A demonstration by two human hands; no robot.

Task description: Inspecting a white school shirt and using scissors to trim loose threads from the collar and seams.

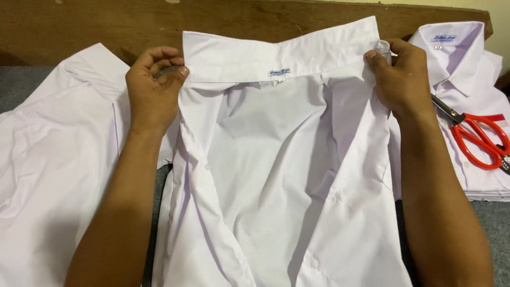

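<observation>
The left hand pinches the left end of the collar of a white shirt, fingers curled over the edge and thumb under the cloth. The right hand pinches the other end of the collar in the same way, w/ the fingertips pressed on the corner. Both hands are closed on the cloth, not spread. Between them the collar stands up and is pulled quite straight.

The shirt lies in front of the person, in the middle of the desk, w/ its inside facing up. A small label sits at the neck, approx. halfway between the two hands. Below the collar the body of the shirt is loose and wrinkled, the front parts fall open to both sides.

I judge the step in hand is to even out the collar and stretch the shoulder line, i.e. the start of a fold. The next move, I think, asks that both hands keep the same tension and lay the collar flat w/o a twist; after that the wrinkled body needs smoothing.

On the left lies another white shirt, spread out, touching the left arm. On the right is a stack of folded shirts, and red scissors rest on top of it, near the right wrist. A wooden board runs behind everything.
</observation>
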